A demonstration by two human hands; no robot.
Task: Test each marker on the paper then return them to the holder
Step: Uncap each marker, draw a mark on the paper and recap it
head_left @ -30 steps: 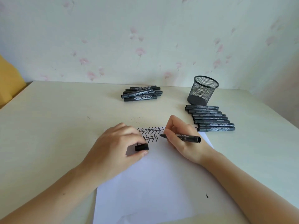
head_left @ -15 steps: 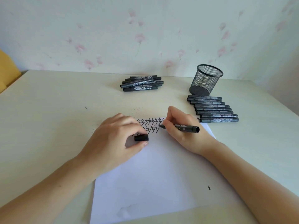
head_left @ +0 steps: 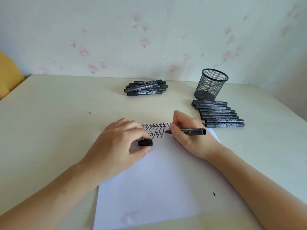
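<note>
A white sheet of paper (head_left: 166, 180) lies on the table, with rows of black zigzag marks (head_left: 157, 128) near its far edge. My right hand (head_left: 187, 131) holds an uncapped black marker (head_left: 191, 131), its tip touching the paper just right of the marks. My left hand (head_left: 119, 143) rests on the paper and pinches the marker's black cap (head_left: 145, 142) between thumb and fingers. A black mesh holder (head_left: 211, 84) stands at the back right with no markers visible in it. A pile of black markers (head_left: 146, 87) lies at the back centre. A neat row of markers (head_left: 219, 113) lies in front of the holder.
The pale table (head_left: 49, 122) meets a floral wallpapered wall at the back. Something yellow (head_left: 8, 75) shows past the table's left edge. A small stray mark (head_left: 214, 193) sits on the paper near my right forearm, and faint ink dots (head_left: 141, 114) speckle the table beyond the paper.
The view has tilted, so everything sits a little differently in frame. The marker tip stays at the right end of the zigzag rows; both hands keep their grips.
</note>
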